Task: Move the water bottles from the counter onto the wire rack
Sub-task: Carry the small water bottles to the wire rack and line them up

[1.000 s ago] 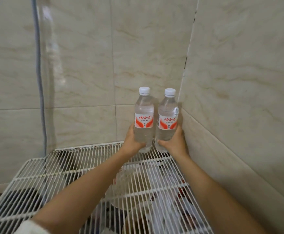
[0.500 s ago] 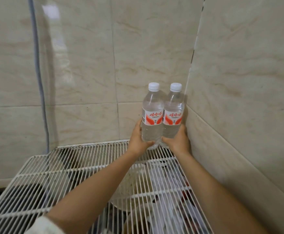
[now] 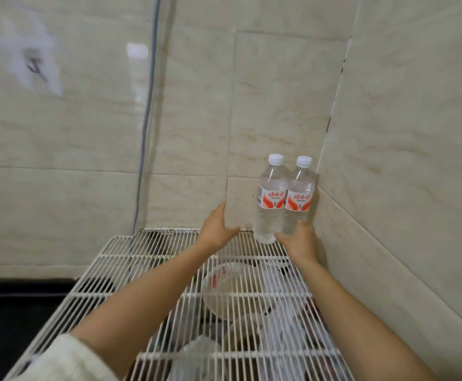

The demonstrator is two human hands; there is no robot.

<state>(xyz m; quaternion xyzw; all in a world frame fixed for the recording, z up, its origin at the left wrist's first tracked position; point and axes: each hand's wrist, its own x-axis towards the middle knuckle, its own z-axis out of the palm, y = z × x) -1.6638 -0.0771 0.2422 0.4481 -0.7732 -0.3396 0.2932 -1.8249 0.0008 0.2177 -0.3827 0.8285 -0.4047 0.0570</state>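
From the head view, two water bottles stand upright at the far right corner of the wire rack (image 3: pixel 141 255), touching each other, with their red-and-white labels facing the near side. The left bottle (image 3: pixel 271 204) is out in the open, while the right bottle (image 3: pixel 298 202) sits just beside the right wall (image 3: pixel 416 160). I'd say they are tucked in there so the two walls back them up, since thin rods make a poor footing for narrow bases.

The right hand (image 3: pixel 299 242) holds the right bottle low down. Its thumb lies across the front of the foot and its fingers are hidden on the wall side, so it looks like a steadying hold. The left hand (image 3: pixel 217 229) is apart from the left bottle, wide and holding nothing, with the thumb raised.

The rack is white wire with cross bars, and most of its top is bare. Under it, seen through the rods, are a pale bowl (image 3: pixel 224 295) and crumpled plastic bags (image 3: pixel 287 325).

Glossy beige marble-look tiles cover the back wall (image 3: pixel 196 105) and the right wall. A grey cable (image 3: pixel 147 119) runs down the back wall to the rack's far left corner. A dark surface lies low on the left, perhaps the tabletop. A cream sleeve (image 3: pixel 67 361) shows on the left arm.
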